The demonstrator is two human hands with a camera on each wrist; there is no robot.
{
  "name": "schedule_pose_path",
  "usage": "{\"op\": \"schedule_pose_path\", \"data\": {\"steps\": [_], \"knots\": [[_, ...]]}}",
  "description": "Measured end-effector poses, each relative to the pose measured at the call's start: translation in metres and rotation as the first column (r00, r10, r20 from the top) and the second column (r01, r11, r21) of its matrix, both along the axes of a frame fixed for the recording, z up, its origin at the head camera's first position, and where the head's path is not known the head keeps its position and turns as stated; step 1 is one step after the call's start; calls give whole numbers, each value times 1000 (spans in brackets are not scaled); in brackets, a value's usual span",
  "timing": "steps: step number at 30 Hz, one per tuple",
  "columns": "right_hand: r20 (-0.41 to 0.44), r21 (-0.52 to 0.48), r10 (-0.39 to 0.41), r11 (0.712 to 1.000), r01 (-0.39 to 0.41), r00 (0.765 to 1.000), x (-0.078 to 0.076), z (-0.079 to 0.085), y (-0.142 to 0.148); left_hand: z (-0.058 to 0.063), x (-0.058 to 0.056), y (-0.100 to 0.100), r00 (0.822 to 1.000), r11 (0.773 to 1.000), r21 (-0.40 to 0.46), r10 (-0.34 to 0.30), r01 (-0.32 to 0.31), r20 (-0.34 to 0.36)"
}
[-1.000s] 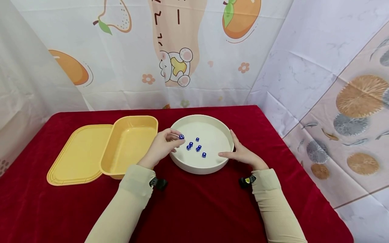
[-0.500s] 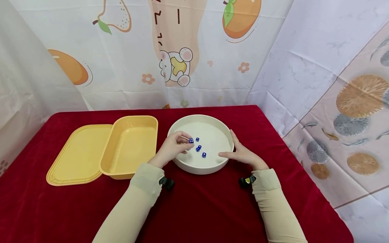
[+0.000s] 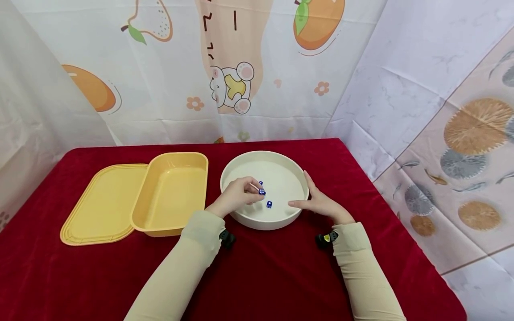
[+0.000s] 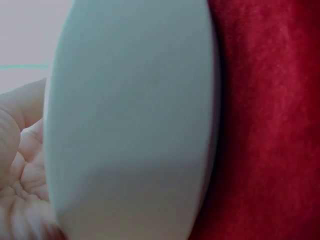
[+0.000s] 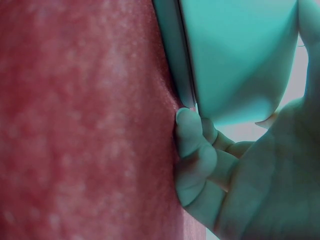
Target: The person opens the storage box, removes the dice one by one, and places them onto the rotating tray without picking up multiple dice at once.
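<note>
My left hand is over the round cream tray and pinches a blue die between thumb and fingertips. Just beyond the fingertips another blue die is partly covered, and a loose die lies nearer the front. The hand hides other dice. On the tray's right side, my right hand grips the wall, thumb over the rim and fingers outside. In the right wrist view, the right hand's fingers curl against the base. The tray's wall fills much of the left wrist view, beside the left palm.
A deep yellow box stands left of the tray, overlapping a flat yellow lid. Red cloth covers the table. Printed curtains hang behind and at the sides.
My left hand has moved right and slightly nearer, carrying the die further over the tray, and now covers some dice that were visible earlier. The right hand has stayed in place.
</note>
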State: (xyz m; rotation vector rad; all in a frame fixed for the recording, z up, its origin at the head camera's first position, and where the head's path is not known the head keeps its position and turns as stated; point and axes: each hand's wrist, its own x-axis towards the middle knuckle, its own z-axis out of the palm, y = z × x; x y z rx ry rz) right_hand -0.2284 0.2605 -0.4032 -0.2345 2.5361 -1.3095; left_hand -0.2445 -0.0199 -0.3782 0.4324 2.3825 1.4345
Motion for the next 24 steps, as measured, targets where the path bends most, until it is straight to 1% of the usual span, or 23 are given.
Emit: {"op": "schedule_pose_path", "data": {"steps": [3, 6, 13, 17, 24], "knots": [[-2, 0, -1, 1000, 1, 1000, -1, 0, 0, -1, 1, 3, 1000, 999, -34, -15, 14, -19], [2, -3, -2, 1000, 2, 1000, -1, 0, 0, -2, 2, 5, 1000, 998, -56, -12, 11, -20], [2, 7, -4, 1000, 4, 1000, 0, 0, 0, -5, 3, 7, 1000, 996, -87, -12, 10, -24], [2, 1, -4, 1000, 4, 1000, 0, 0, 0, -4, 3, 6, 1000, 994, -112, -20, 18, -20], [2, -7, -3, 1000, 3, 1000, -1, -1, -1, -5, 2, 5, 999, 989, -141, -36, 31, -35]]}}
